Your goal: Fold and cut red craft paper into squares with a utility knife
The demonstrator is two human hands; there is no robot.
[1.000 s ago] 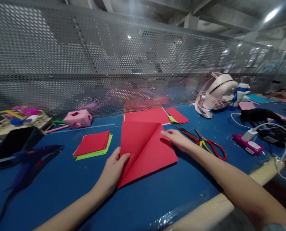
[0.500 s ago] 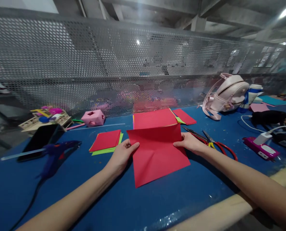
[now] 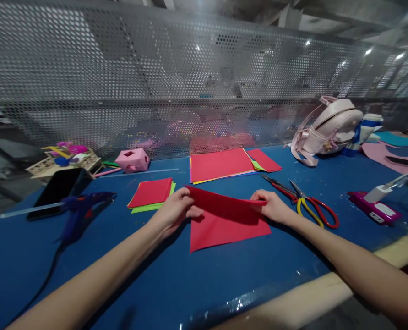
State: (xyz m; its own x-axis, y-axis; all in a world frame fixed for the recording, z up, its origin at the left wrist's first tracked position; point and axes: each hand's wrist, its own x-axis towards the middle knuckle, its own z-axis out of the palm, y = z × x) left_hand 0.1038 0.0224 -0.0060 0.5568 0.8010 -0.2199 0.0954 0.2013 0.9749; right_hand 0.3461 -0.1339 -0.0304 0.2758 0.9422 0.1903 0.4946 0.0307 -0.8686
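A red sheet (image 3: 224,224) lies at the middle of the blue table, its far part bent up and over toward me. My left hand (image 3: 179,208) is closed on the left end of the bend, its fingertips on the paper. At the right end, my right hand (image 3: 267,205) pinches the raised edge between thumb and fingers. Beyond the sheet lies a stack of larger coloured sheets (image 3: 220,165), red on top. Left of my left hand sits a stack of small squares (image 3: 152,192), red over green.
Two pairs of scissors (image 3: 307,201) lie on the right, near a magenta device (image 3: 375,207) and a pink backpack (image 3: 332,128). A blue glue gun (image 3: 76,215), a phone (image 3: 57,192) and a pink paper box (image 3: 133,160) are on the left. A perforated metal screen (image 3: 176,82) stands behind.
The far edge of the red sheet has come down toward me, making a fold. My right hand has shifted slightly right and lower. The dark sleeve or object at the far right has moved away.
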